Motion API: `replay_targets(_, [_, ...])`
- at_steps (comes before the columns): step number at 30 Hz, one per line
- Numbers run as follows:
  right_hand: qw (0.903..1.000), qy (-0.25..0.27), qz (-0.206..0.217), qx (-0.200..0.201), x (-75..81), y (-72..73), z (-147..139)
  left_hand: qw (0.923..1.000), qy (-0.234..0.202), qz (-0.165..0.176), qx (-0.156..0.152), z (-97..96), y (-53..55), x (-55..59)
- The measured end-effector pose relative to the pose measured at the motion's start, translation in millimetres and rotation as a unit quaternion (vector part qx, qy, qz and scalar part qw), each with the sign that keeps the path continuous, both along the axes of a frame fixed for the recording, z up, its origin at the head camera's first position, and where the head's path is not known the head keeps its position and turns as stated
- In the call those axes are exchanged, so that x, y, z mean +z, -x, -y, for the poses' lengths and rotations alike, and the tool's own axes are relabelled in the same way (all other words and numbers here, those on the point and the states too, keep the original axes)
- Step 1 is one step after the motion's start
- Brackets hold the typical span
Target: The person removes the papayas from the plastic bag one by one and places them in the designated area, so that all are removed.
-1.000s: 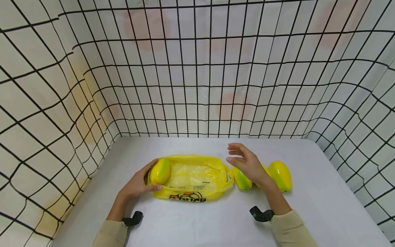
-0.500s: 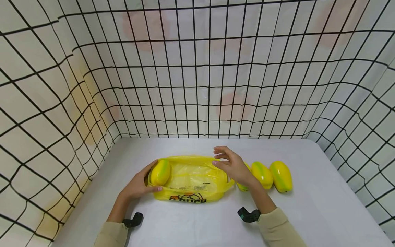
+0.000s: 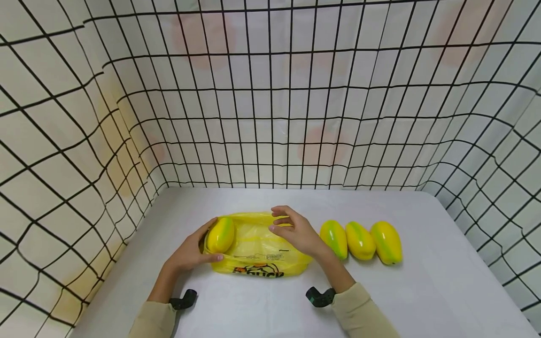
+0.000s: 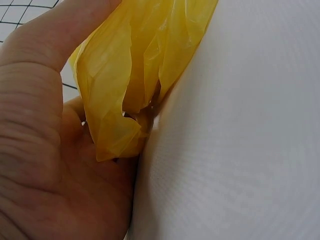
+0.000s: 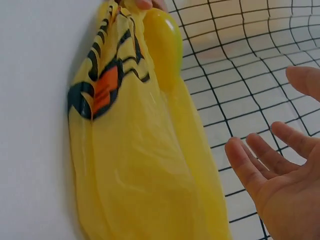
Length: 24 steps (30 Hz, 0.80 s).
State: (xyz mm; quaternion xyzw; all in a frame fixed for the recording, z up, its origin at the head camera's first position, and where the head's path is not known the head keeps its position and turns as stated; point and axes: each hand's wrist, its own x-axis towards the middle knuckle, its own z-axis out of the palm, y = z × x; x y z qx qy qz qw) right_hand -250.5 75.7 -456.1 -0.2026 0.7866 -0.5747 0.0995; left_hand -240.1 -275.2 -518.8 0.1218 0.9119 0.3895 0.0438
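Observation:
A yellow plastic bag (image 3: 258, 241) with black and orange print lies with its mouth held wide. One yellow-green mango (image 3: 221, 235) sits inside at its left end. My left hand (image 3: 191, 251) grips that end, thumb on the near rim and fingers on the far side. In the left wrist view, crumpled yellow plastic (image 4: 112, 100) lies between thumb and fingers. My right hand (image 3: 297, 232) hovers over the bag's right part, holding nothing. Its fingers (image 5: 272, 155) are spread and relaxed in the right wrist view, beside the bag.
Three more mangoes, a left one (image 3: 334, 239), a middle one (image 3: 360, 241) and a right one (image 3: 386, 242), lie in a row right of the bag. A black grid net (image 3: 287, 117) over white cloth encloses the white table (image 3: 444, 281) at the back and sides.
My right hand has moved left, from above the mangoes to over the bag, uncovering the row of three. The left hand, the bag and the mango inside stay put.

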Motion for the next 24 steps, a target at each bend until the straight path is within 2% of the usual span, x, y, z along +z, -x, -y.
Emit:
replay_targets(14, [0.9996,-0.010,0.018,0.017,-11.2,-3.3,37,0.9999,-0.007,-0.009,-0.012,3.2,-0.3,-0.5])
replay_targets(24, [0.9987,-0.020,0.035,0.029,-20.8,-2.9,59,1.0000,-0.004,0.001,-0.007,2.7,1.1,0.6])
